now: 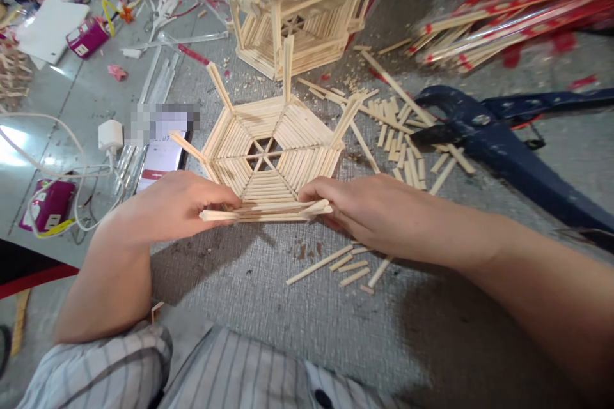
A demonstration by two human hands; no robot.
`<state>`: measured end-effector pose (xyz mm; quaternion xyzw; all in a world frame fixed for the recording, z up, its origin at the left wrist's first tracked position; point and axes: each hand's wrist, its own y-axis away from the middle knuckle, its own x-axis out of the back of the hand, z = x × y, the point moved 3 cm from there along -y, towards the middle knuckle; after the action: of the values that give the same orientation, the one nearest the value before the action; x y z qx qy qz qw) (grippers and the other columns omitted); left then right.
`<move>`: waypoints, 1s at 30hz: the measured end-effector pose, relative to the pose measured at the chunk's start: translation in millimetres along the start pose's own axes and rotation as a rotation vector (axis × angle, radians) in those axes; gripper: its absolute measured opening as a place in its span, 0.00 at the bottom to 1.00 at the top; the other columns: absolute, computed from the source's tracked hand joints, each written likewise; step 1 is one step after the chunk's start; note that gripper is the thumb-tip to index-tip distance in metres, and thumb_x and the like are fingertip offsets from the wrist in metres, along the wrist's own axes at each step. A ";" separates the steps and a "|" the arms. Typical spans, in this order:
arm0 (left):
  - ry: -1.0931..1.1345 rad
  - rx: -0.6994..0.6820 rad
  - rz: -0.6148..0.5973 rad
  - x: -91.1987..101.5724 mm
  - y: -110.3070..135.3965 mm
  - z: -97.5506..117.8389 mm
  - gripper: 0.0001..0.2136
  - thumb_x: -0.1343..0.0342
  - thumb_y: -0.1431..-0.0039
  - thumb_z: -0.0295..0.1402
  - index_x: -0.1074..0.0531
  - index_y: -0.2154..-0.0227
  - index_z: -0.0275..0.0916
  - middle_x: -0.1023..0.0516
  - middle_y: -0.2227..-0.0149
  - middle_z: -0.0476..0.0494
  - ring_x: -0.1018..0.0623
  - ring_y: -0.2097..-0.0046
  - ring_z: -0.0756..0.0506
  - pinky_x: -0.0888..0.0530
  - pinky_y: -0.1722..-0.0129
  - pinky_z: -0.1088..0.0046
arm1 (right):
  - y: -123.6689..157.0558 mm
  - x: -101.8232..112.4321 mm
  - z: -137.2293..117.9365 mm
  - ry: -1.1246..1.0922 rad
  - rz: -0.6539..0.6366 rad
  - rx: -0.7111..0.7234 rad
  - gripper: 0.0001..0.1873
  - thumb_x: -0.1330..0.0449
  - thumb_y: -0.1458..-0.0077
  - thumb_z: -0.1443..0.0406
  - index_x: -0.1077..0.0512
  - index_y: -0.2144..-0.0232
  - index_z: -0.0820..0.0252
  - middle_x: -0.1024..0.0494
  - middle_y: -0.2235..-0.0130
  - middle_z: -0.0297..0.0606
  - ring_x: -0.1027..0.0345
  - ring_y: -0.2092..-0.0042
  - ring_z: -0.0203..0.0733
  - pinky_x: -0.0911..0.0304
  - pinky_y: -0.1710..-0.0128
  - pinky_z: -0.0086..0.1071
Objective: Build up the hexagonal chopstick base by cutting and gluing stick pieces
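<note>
A hexagonal model base (pixel 268 188) of thin wooden sticks lies on the grey table, with a six-spoked opening in its middle and upright posts at its corners. At its near left corner my left hand (pixel 177 204) pinches a post between thumb and fingers. My right hand (pixel 355 204) does the same at the near right corner. A stick runs between the two posts along the near side. The fingertips under both posts are partly hidden. Behind stands a roofed stick model house (pixel 297 19). Short cut sticks (pixel 407 160) are scattered to the right of the base.
Blue-handled pliers (pixel 508 166) lie at the right. Chopsticks in red wrappers (pixel 518 19) are heaped at the back right. A phone (pixel 165 147), a white charger (pixel 111 136) with its cable, and purple boxes (pixel 87 37) are on the left. More cut sticks (pixel 352 265) lie in front.
</note>
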<state>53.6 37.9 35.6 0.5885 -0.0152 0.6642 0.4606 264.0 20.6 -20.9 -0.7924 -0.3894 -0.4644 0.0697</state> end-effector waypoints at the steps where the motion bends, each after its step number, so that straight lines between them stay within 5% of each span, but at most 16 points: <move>1: 0.000 -0.001 0.000 0.0 -0.1 -0.1 0.17 0.56 0.41 0.42 0.26 0.61 0.40 0.20 0.63 0.43 0.23 0.64 0.47 0.33 0.65 0.75 | -0.2 -0.1 0.0 -0.001 -0.003 -0.002 0.11 0.54 0.43 0.64 0.34 0.60 0.58 0.25 0.72 0.37 0.36 0.75 0.36 0.53 0.76 0.27; 30: 0.009 0.012 -0.004 0.1 -0.2 0.6 0.17 0.56 0.41 0.42 0.26 0.60 0.41 0.20 0.61 0.44 0.23 0.62 0.46 0.33 0.64 0.75 | -1.7 2.2 -1.4 0.023 -0.018 -0.008 0.12 0.55 0.42 0.64 0.34 0.60 0.59 0.25 0.71 0.38 0.34 0.73 0.38 0.53 0.76 0.27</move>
<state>54.3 37.7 35.7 0.5883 -0.0076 0.6661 0.4585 262.4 22.3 -18.9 -0.7836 -0.3939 -0.4758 0.0670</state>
